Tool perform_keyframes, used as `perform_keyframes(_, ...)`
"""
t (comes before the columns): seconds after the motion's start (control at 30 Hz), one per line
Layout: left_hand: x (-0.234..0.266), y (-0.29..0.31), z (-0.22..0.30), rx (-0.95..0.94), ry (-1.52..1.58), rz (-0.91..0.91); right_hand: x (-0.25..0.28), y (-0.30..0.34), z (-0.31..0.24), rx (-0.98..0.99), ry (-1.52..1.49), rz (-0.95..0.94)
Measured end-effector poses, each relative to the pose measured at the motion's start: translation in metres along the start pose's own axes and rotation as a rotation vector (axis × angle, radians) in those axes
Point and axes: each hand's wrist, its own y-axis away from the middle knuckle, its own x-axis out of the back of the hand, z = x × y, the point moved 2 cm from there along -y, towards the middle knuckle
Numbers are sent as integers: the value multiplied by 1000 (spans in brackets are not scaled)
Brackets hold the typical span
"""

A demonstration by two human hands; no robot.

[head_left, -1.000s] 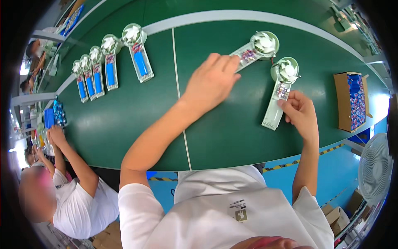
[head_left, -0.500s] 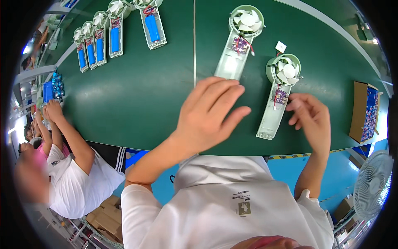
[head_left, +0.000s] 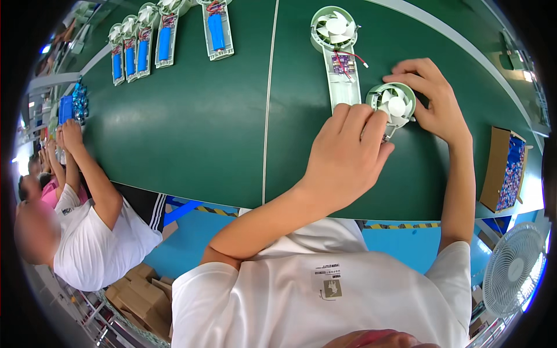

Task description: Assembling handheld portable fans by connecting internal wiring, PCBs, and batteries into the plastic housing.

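Spanning the middle and top of the frame, the green worktop (head_left: 191, 133) carries everything handled. Below it, the person's white shirt (head_left: 377, 290) bears small dark lettering over a brownish square emblem (head_left: 332, 288), too small to read surely.

Half a second ago the left hand (head_left: 348, 151) hung right of centre, fingers spread and well apart from the right-hand fan unit (head_left: 396, 106). Now it lies across that unit's handle, back upward, fingers bent and close together; they hide most of the handle, so I cannot tell how firmly they hold it. The right hand (head_left: 432, 98) has gone from beside the handle up to the fan head, wrist bent inward from the right. Its fingers are well parted, curving about the upper right rim, and no firm hold shows.

The cardboard box (head_left: 493, 168) of small blue and red pieces stands at the right edge. Another fan unit (head_left: 345, 90) lies upright at upper centre, handle end partly behind the left hand; a small purple circuit board (head_left: 343, 64) with red and black wires shows in it.
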Motion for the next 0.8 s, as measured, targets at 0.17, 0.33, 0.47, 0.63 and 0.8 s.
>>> perform_keyframes(0.17, 2, 4, -3, -21, -35, 78, -1, 16, -8, -98, -5, 35)
perform_keyframes(0.33, 6, 0, -4, -17, -54, 88, -2, 21, -16, -52, 37, 87)
perform_keyframes(0.47, 11, -6, 0, 38, -91, 9, -7, 21, -23, -68, 31, 126)
perform_keyframes(0.63, 10, -13, 7, 63, -190, -69, -8, 25, -20, -32, -1, 133)
perform_keyframes(0.8, 5, -18, 15, 28, -447, -120, -10, 28, -17, 6, -27, 189)
